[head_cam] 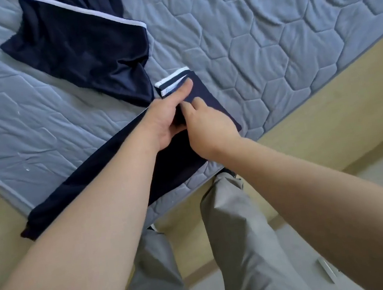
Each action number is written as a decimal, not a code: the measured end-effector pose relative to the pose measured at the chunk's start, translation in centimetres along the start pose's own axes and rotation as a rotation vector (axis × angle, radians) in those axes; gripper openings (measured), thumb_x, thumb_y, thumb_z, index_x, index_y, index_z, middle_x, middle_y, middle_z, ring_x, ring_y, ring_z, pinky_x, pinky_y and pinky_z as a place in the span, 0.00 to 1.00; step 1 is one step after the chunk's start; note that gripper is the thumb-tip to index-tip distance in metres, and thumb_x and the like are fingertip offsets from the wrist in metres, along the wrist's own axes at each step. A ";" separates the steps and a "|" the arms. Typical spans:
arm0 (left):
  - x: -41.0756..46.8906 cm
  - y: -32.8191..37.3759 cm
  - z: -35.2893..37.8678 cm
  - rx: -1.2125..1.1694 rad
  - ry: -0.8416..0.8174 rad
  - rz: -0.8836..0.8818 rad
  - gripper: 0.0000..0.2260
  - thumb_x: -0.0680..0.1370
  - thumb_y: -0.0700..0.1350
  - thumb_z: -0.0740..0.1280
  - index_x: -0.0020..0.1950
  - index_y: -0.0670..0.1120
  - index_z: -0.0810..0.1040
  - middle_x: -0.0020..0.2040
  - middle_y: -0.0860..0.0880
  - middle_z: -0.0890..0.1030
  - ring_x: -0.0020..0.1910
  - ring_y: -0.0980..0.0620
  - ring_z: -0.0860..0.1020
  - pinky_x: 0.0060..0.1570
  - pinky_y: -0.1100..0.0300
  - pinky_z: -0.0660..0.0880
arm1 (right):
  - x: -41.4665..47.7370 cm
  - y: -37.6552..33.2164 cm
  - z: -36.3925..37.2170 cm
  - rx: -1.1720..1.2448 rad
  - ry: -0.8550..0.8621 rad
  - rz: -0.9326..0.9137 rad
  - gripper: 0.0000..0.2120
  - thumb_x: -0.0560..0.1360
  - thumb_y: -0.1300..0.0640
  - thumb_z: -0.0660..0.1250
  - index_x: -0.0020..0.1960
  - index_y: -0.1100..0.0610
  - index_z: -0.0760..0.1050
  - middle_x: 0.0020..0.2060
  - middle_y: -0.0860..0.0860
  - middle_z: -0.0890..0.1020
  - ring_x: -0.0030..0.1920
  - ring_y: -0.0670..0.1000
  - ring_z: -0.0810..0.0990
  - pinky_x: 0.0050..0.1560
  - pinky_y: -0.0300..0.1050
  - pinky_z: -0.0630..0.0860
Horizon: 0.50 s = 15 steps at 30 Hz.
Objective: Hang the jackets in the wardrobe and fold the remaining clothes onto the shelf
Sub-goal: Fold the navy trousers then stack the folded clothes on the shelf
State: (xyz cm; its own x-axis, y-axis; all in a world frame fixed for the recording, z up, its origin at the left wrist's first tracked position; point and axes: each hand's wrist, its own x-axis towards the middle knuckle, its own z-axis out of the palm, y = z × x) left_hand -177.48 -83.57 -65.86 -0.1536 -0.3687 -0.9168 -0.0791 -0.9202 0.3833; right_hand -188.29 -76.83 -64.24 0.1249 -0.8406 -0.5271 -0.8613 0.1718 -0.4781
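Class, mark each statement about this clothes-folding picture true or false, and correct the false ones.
1. The left hand and the right hand both grip the navy garment. True.
2. The garment lies on a wooden table. False: it lies on a grey quilted mattress.
3. The garment has white trim. True.
4. The person wears long sleeves. False: both forearms are bare.
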 end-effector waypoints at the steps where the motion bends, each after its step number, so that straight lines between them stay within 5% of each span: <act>1: -0.4 -0.8 -1.5 -0.021 0.054 -0.016 0.25 0.73 0.55 0.77 0.65 0.43 0.81 0.59 0.42 0.84 0.55 0.45 0.85 0.53 0.51 0.83 | -0.2 -1.4 1.1 0.023 -0.035 -0.014 0.23 0.77 0.60 0.61 0.71 0.57 0.64 0.54 0.55 0.70 0.40 0.58 0.72 0.38 0.51 0.65; 4: -1.2 -3.6 -6.5 -0.117 0.322 -0.053 0.17 0.75 0.48 0.77 0.61 0.45 0.81 0.53 0.45 0.86 0.50 0.45 0.86 0.53 0.47 0.82 | -1.2 -5.3 4.4 0.139 -0.129 -0.026 0.28 0.76 0.61 0.63 0.74 0.54 0.62 0.51 0.53 0.67 0.43 0.56 0.72 0.38 0.50 0.67; 9: -2.5 -8.3 -14.3 -0.149 0.643 0.086 0.05 0.78 0.49 0.71 0.49 0.49 0.78 0.47 0.50 0.83 0.48 0.50 0.82 0.50 0.54 0.80 | -4.1 -11.8 10.8 0.134 -0.150 0.061 0.12 0.76 0.62 0.64 0.56 0.55 0.64 0.47 0.51 0.67 0.46 0.57 0.72 0.38 0.51 0.67; 15: -5.9 -13.6 -24.5 0.010 0.772 0.242 0.13 0.79 0.56 0.68 0.41 0.49 0.74 0.40 0.55 0.78 0.36 0.58 0.74 0.39 0.62 0.71 | -6.9 -21.2 18.9 0.209 -0.249 0.025 0.13 0.76 0.63 0.63 0.56 0.55 0.63 0.48 0.51 0.70 0.49 0.57 0.72 0.42 0.51 0.69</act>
State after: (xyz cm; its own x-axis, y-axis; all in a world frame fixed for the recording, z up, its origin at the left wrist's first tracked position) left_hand -151.38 -72.09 -68.43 0.5555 -0.5478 -0.6256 -0.1406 -0.8034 0.5786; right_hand -161.57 -64.97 -63.67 0.2441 -0.6879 -0.6836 -0.7489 0.3141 -0.5835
